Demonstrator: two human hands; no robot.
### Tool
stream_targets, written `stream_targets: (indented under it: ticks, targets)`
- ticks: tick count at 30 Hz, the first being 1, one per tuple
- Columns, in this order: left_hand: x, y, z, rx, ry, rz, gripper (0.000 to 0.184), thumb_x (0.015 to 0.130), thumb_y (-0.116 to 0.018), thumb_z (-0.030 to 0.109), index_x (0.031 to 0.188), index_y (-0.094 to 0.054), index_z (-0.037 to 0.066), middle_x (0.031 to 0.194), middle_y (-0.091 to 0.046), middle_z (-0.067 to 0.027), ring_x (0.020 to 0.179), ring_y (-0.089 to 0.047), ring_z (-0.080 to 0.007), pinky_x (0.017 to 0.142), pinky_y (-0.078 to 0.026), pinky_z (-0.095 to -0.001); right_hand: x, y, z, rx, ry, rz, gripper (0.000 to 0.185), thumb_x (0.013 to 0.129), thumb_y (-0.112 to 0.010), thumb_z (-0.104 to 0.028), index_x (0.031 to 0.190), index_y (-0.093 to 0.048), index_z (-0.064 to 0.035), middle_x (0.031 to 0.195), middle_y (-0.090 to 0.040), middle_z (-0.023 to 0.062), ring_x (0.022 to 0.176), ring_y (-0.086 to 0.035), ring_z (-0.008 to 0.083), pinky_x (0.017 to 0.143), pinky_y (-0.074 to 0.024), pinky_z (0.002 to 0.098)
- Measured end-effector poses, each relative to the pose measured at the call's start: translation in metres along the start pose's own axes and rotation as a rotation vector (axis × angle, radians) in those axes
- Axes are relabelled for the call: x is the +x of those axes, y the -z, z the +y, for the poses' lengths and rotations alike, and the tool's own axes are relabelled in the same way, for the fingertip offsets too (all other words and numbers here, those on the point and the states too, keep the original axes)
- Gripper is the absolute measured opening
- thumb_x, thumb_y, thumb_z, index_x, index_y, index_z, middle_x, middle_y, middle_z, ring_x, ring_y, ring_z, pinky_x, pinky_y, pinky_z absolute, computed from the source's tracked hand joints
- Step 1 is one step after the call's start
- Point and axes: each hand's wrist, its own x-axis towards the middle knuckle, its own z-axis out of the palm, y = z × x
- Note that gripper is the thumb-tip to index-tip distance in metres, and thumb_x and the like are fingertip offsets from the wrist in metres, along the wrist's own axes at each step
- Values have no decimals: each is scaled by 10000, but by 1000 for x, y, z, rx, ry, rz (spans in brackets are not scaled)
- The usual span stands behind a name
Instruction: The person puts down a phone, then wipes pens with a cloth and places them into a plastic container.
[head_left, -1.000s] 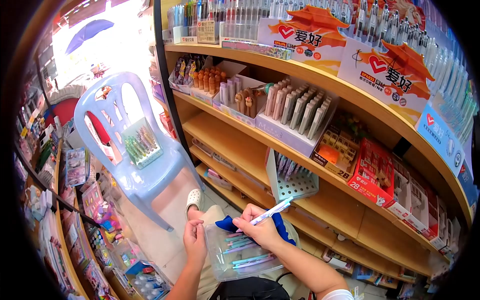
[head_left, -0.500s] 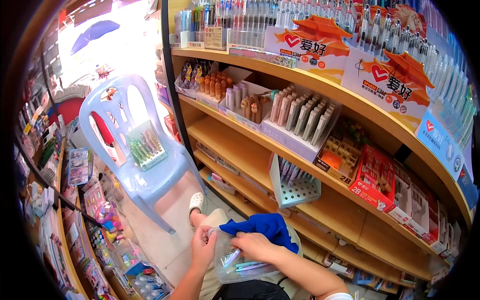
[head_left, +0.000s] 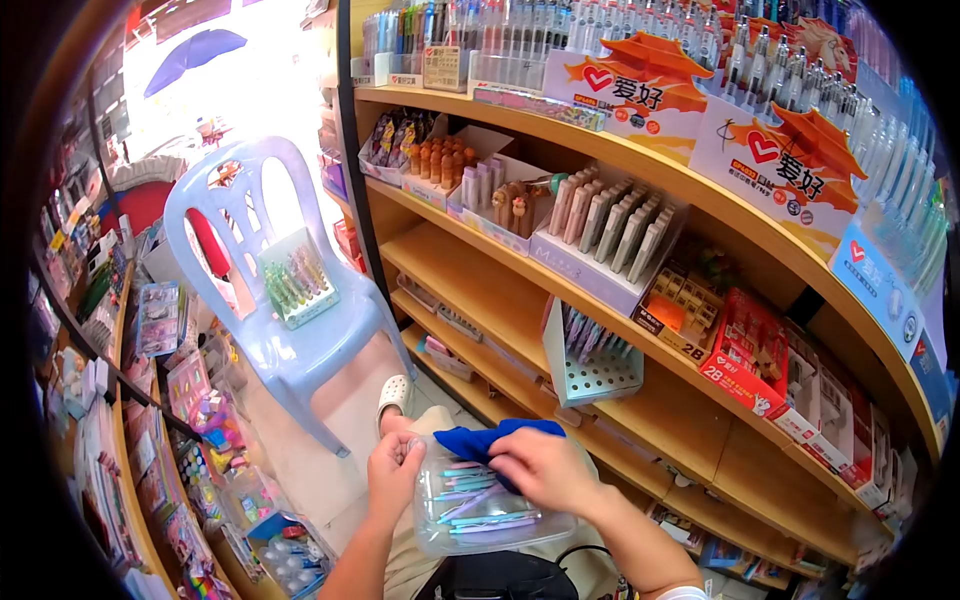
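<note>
Slim pastel pens [head_left: 492, 523] lie in a clear plastic tray [head_left: 455, 546] the left hand [head_left: 394, 472] pinches; right hand [head_left: 552, 470], grip unclear, seemingly handles blue cloth [head_left: 466, 443]; next move needs steadiness.

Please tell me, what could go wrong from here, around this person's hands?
The loose pens could spill if the clear box tips; the left hand is only at one side of it. The blue cloth at the right hand lies partly over the box and might drag a pen out. The perforated pen holder seems to jut past the edge of its shelf, so a bump could perhaps knock it down.
</note>
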Motion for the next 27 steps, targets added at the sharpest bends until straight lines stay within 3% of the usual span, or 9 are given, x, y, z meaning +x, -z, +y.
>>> stream_targets:
  ticks: [4,9,11,15,16,19,22,25,27]
  targets:
    - [3,9,0,23,15,-16,80,814,-563,64,826,-519,-2,666,-519,17,558,-451,-20,484,-347,-167,-11,20,5,141,-305,139,138,790,-567,-170,825,-591,-38,810,-600,120,730,-575,292,650,-455,337]
    - [0,2,1,-15,-1,-10,95,819,-560,78,840,-501,6,675,-517,11,567,-452,-23,486,-348,-170,-18,-7,11,-105,-179,-213,219,778,-576,-198,947,-570,-59,914,-550,115,850,-548,287,729,-448,369]
    - [0,4,0,-26,-7,-19,99,821,-558,81,846,-496,9,673,-509,15,566,-447,-23,485,-345,-172,-17,-30,20,-261,21,-238,245,755,-591,-170,978,-559,-74,927,-535,88,845,-539,290,752,-449,376]
    - [-2,9,-6,11,7,-52,116,824,-556,87,882,-498,5,719,-545,-10,618,-495,-52,543,-395,-191,-10,-66,34,-577,68,-250,275,699,-634,-161,900,-517,-12,893,-522,130,799,-543,248,601,-496,347]
    - [-3,10,-5,30,23,-60,127,824,-556,89,898,-500,2,745,-568,-26,645,-522,-66,572,-421,-199,-8,-73,37,-625,92,-203,266,722,-623,-189,869,-494,-8,800,-563,134,713,-585,237,529,-497,337]
    - [-1,10,-9,-6,-3,-58,121,823,-553,77,901,-497,2,752,-568,-28,645,-520,-67,573,-420,-197,-3,-75,30,-615,-174,-334,357,708,-648,-316,851,-555,-3,685,-609,113,619,-612,265,518,-488,352]
    - [0,3,-14,-96,-40,-17,95,821,-560,80,827,-483,24,654,-471,38,548,-406,-14,469,-311,-167,0,-77,44,-633,-208,-289,342,755,-582,-370,715,-595,-30,564,-596,100,515,-602,277,471,-477,373]
    - [3,3,-16,-77,-59,-33,88,818,-558,71,815,-482,26,650,-461,44,545,-396,-11,467,-305,-169,1,-88,61,-625,-195,-178,362,767,-555,-372,609,-597,-48,610,-609,134,549,-610,273,480,-479,382]
    - [6,4,-22,-55,-52,-28,90,815,-559,76,807,-483,28,650,-460,45,546,-394,-9,466,-301,-169,4,-88,65,-525,-232,-113,291,764,-539,-301,636,-597,-46,624,-596,151,582,-598,306,522,-472,397]
